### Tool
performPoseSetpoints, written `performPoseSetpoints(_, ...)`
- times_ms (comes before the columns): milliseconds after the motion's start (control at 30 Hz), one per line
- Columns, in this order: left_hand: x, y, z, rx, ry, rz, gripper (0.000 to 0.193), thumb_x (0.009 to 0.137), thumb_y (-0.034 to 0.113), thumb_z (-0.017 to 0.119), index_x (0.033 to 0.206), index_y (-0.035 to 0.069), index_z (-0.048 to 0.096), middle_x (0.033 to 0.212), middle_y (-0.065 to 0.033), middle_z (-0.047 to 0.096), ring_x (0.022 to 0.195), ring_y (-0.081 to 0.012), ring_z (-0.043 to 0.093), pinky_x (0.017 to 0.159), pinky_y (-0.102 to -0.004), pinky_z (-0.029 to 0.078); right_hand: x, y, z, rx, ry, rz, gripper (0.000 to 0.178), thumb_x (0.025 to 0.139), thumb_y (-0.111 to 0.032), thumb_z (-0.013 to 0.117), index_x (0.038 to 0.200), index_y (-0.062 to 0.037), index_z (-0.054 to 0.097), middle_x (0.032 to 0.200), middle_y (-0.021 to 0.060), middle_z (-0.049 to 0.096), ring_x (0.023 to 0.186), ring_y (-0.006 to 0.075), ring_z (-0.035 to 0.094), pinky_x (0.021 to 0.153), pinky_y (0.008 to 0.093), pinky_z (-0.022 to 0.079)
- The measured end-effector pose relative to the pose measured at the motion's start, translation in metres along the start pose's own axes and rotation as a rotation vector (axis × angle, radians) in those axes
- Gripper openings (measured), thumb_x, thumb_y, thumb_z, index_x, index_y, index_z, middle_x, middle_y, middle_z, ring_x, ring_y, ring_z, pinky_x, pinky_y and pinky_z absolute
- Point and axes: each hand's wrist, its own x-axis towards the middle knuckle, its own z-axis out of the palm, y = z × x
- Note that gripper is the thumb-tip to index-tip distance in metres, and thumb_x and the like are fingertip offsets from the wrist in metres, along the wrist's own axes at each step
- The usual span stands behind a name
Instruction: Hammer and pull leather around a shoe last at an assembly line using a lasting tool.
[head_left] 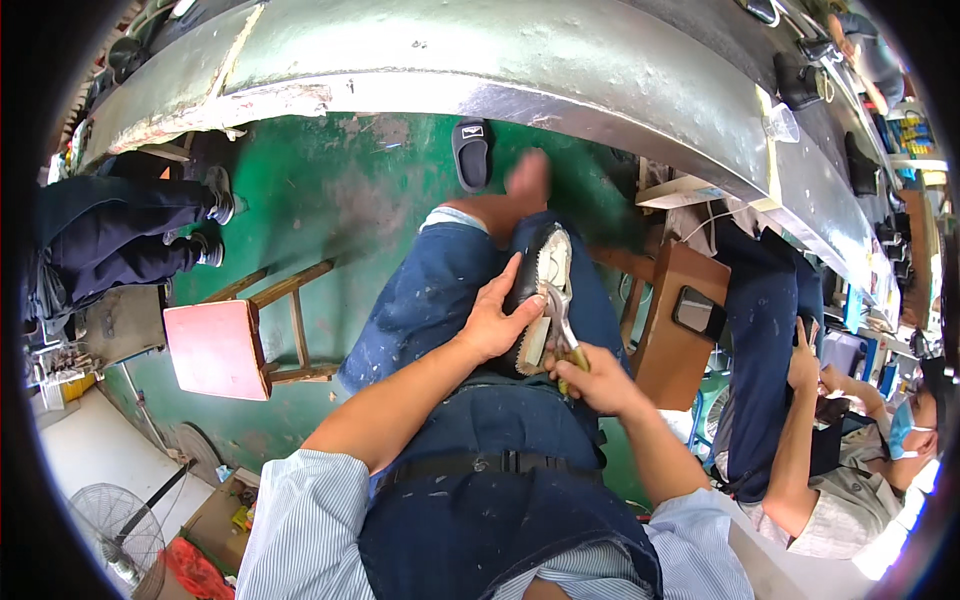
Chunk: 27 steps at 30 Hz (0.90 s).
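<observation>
A black shoe (pixel 553 258) lies sole side up across my lap, its pale underside bare and edged with a toothed, gathered margin. My left hand (pixel 490 322) is closed on the shoe's left side, with the thumb pressed across the underside near the middle. In my right hand (pixel 592 378) are metal pliers (pixel 564 325) with yellowish-green handles. Their jaws are at the middle of the shoe's underside, close to my left thumb. Whether the jaws grip any material, I cannot make out.
A dark slipper (pixel 470 155) lies on the green floor ahead, below a long metal bench (pixel 480 60). At left stands a pink-topped stool (pixel 212 348). A phone (pixel 698 312) rests on a brown stool (pixel 672 345) at right, beside a seated co-worker (pixel 850 490). Another person's legs (pixel 125 225) show at left.
</observation>
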Motion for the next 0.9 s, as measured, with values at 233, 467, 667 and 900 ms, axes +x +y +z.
performPoseSetpoints(233,-0.006,0.021,0.001,0.289,0.028,-0.036,0.081,0.088,0.037,0.066,0.155,0.013,0.027,0.136,-0.0204,0.053,0.127,-0.0359,0.046,0.110,-0.0410,0.033,0.016,-0.050,-0.028,-0.737,0.266,-0.411,0.026,0.092,-0.011,0.056,0.114,0.0026,0.058,0.098,0.0264,0.065,0.098,0.0450,0.062,0.086,0.0485,0.048)
performPoseSetpoints(467,-0.005,0.031,-0.006,0.360,0.031,0.255,0.071,0.092,0.028,0.058,0.155,0.019,0.025,0.142,-0.0268,0.045,0.118,-0.0440,0.054,0.100,-0.0440,0.046,0.037,0.003,0.007,0.295,-0.036,-0.008,0.022,0.098,-0.018,0.056,0.111,-0.0001,0.060,0.082,0.0023,0.063,0.074,0.0096,0.058,0.067,0.0281,0.048)
performPoseSetpoints(667,0.002,0.047,-0.014,0.566,-0.163,0.072,0.058,0.095,0.027,0.050,0.150,0.026,0.033,0.139,-0.0291,0.047,0.109,-0.0471,0.059,0.095,-0.0486,0.050,0.034,0.015,-0.040,0.831,-0.415,0.249,0.031,0.098,-0.019,0.058,0.117,0.0057,0.056,0.092,0.0121,0.066,0.078,0.0177,0.067,0.045,0.0199,0.047)
performPoseSetpoints(900,0.003,0.048,-0.007,0.584,-0.152,0.173,0.048,0.096,0.025,0.050,0.144,0.025,0.044,0.128,-0.0277,0.053,0.100,-0.0459,0.062,0.089,-0.0490,0.052,0.040,-0.042,-0.045,-0.132,0.129,-0.190,0.042,0.104,-0.037,0.043,0.098,0.0026,0.056,0.075,0.0100,0.064,0.061,0.0183,0.063,0.058,0.0339,0.050)
